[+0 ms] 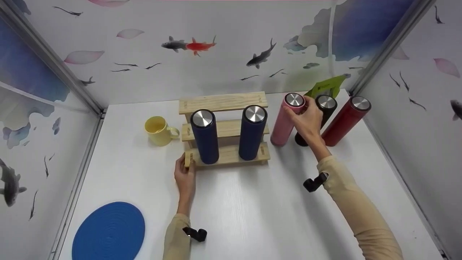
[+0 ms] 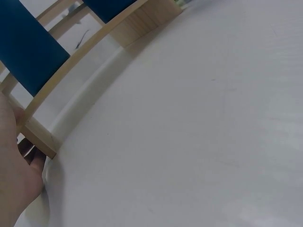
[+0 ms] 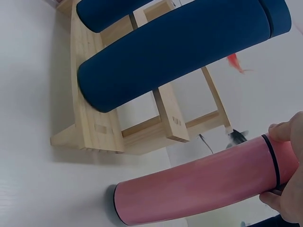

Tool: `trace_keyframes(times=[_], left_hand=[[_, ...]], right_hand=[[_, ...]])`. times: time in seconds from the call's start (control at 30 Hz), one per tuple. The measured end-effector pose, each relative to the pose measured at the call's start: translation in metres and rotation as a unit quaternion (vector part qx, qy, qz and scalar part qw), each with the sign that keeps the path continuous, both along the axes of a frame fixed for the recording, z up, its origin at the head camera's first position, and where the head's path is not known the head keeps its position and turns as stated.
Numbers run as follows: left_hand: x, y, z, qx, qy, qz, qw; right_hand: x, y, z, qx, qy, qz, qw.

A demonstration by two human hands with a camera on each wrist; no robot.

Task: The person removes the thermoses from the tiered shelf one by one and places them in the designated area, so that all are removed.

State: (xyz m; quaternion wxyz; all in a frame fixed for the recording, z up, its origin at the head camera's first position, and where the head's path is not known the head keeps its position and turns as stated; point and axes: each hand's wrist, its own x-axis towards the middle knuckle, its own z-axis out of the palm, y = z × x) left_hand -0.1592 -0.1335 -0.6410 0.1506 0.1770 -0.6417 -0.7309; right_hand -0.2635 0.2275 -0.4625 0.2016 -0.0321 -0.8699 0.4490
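The right hand (image 1: 306, 119) grips the pink flask (image 1: 287, 121) near its lid, beside the wooden rack (image 1: 223, 103). The left hand (image 1: 184, 177) grips the rack's lower left corner, fingers curled round it

We see a white desk (image 1: 252, 216), on it a wooden stepped rack (image 1: 223, 130) carrying two navy flasks (image 1: 205, 139), a yellow mug (image 1: 158, 130) left, blue round mat (image 1: 108, 231) near-left, pink flask (image 1: 285, 121), black flask (image 1: 323, 108) and red flask (image 1: 344, 121) right.

five flasks (image 1: 204, 136), one mug (image 1: 157, 130), one rack (image 1: 223, 103)
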Motion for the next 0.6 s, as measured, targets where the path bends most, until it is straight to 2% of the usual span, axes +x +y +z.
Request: trace_keyframes(times=[0.3,0.6], left_hand=[[0.0005,0.0004,-0.0008,-0.011,0.007,0.0,0.9999],[0.0014,-0.0013,-0.0044,-0.037,0.003,-0.002,0.9993]], right_hand=[[0.0006,0.002,-0.0083,0.008,-0.003,-0.006,1.0],[0.0079,0.0032,-0.0105,0.014,-0.005,0.011,1.0]])
